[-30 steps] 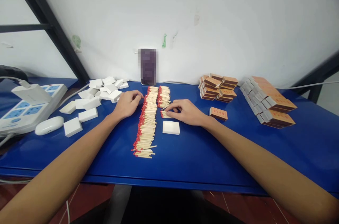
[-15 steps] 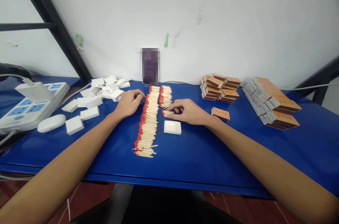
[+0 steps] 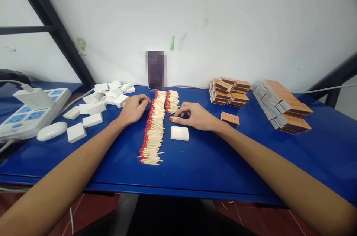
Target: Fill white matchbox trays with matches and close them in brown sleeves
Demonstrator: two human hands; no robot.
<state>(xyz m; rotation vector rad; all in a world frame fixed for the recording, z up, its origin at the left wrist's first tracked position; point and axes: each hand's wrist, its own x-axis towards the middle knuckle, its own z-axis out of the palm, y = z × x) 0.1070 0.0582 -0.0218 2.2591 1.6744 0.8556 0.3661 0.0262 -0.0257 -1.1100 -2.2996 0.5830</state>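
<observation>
My right hand [image 3: 196,116] pinches a small bunch of red-headed matches [image 3: 173,119] between thumb and fingers, low over the blue table. Just below it lies a white matchbox tray [image 3: 179,133]. A short row of matches [image 3: 172,99] reaches up behind my fingertips. To the left runs a long row of matches [image 3: 154,132], heads facing left. My left hand [image 3: 135,109] rests beside the upper part of this row, its fingers curled in, with nothing visible in them.
White matchbox trays [image 3: 96,94] lie loosely piled at the left, near a power strip [image 3: 30,115] and a white oval case [image 3: 52,131]. Orange matchbox sleeves [image 3: 230,93] are stacked at the back right, with a single sleeve [image 3: 230,118] nearer. Filled-looking matchboxes [image 3: 284,106] stand farther right. A phone [image 3: 156,70] leans on the wall.
My right thumb and fingers have closed in on the small bunch of matches. My left hand stays in place. The whole view has shifted slightly.
</observation>
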